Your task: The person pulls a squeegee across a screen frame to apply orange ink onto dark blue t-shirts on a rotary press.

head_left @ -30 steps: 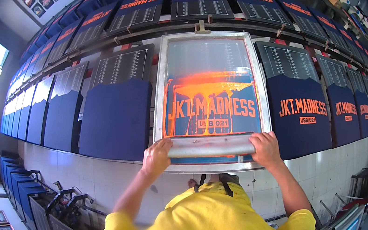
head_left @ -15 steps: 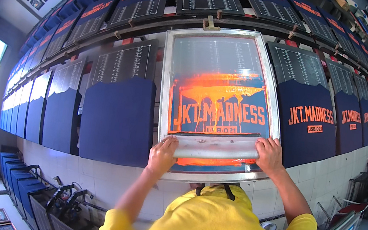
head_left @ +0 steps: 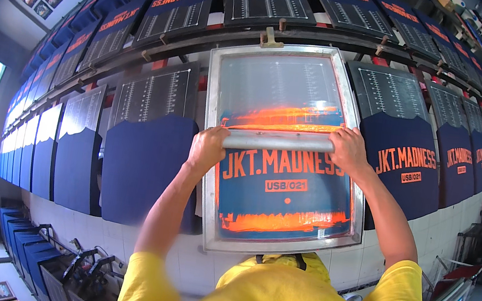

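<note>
A wide metal squeegee (head_left: 279,142) lies across a silver-framed printing screen (head_left: 215,85). My left hand (head_left: 209,147) is wrapped round its left end, and my right hand (head_left: 348,151) grips the right end. Bright orange ink (head_left: 282,119) is smeared on the mesh just beyond the squeegee. Nearer to me, orange lettering shows through the mesh, and another band of orange ink (head_left: 285,221) runs along the near end. Under the screen is dark blue fabric; the squeegee's blade edge is hidden.
A plain navy shirt (head_left: 148,165) on a dark board lies left of the screen. To its right is a navy shirt (head_left: 404,181) with orange print. Behind runs a metal rail (head_left: 189,37) with a bracket (head_left: 271,39) at the screen's far edge; more shirt boards (head_left: 270,10) stand beyond.
Both hands have pushed the squeegee away from me, from the screen's near end to past the lettering. The ink over the lettering has been swept ahead of it.
</note>
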Tool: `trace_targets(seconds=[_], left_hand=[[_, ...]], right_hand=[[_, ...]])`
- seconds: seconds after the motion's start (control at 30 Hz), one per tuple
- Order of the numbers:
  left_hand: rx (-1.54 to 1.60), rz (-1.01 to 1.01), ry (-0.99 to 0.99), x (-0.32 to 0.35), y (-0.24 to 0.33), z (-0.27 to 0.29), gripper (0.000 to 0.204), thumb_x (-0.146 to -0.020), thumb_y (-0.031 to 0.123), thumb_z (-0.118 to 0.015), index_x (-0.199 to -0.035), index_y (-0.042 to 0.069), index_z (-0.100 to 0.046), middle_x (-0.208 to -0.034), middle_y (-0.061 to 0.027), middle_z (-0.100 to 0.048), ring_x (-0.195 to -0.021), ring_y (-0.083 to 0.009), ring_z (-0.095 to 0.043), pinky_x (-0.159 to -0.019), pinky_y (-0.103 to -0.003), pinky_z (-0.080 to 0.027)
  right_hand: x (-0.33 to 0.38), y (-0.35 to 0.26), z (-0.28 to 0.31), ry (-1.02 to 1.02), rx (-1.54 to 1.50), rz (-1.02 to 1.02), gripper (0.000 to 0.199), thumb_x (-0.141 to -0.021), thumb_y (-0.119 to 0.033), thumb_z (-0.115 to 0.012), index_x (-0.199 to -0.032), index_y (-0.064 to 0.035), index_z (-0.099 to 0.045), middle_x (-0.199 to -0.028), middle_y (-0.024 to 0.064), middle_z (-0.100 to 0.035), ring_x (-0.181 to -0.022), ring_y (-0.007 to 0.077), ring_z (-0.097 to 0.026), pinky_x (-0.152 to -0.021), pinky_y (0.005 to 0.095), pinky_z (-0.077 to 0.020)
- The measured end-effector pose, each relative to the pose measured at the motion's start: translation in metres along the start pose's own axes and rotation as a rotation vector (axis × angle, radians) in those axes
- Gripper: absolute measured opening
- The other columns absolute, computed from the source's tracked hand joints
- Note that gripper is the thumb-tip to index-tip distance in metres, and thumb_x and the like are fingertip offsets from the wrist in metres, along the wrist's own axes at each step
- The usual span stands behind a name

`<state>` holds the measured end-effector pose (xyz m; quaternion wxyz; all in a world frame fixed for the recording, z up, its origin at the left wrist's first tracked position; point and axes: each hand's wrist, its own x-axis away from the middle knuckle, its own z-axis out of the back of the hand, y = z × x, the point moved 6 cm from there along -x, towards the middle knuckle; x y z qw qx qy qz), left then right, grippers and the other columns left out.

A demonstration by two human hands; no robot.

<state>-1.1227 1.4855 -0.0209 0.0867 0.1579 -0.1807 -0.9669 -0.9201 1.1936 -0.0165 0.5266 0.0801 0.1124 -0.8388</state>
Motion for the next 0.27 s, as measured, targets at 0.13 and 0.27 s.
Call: trace_targets(seconds=[0.13,0.27], left_hand=[[-0.028,0.026,-0.015,-0.004,-0.007,-0.001,0.035,-0.066,-0.007,-0.064,-0.098,0.005,-0.07,-0.096,-0.0139,-0.071,-0.091,-0.0343,-0.069,-0.079,-0.044,-0.057],[-0.159,0.13,-0.159,-0.014,0.001,0.005,0.04,-0.069,-0.003,-0.062,-0.107,0.005,-0.071,-0.101,-0.0145,-0.072,-0.096,-0.0365,-0.069,-0.086,-0.045,-0.055]], right_hand=[[-0.015,0.002,0.005,-0.056,-0.005,-0.024,0.017,-0.066,-0.005,-0.071,-0.082,-0.0046,-0.066,-0.081,0.0109,-0.067,-0.085,0.0301,-0.065,-0.08,0.0413,-0.0446],[-0.015,0.017,0.003,-0.08,-0.017,-0.055,0.018,-0.068,-0.01,-0.073,-0.084,-0.0069,-0.067,-0.081,0.0106,-0.068,-0.086,0.03,-0.067,-0.084,0.0446,-0.0451]])
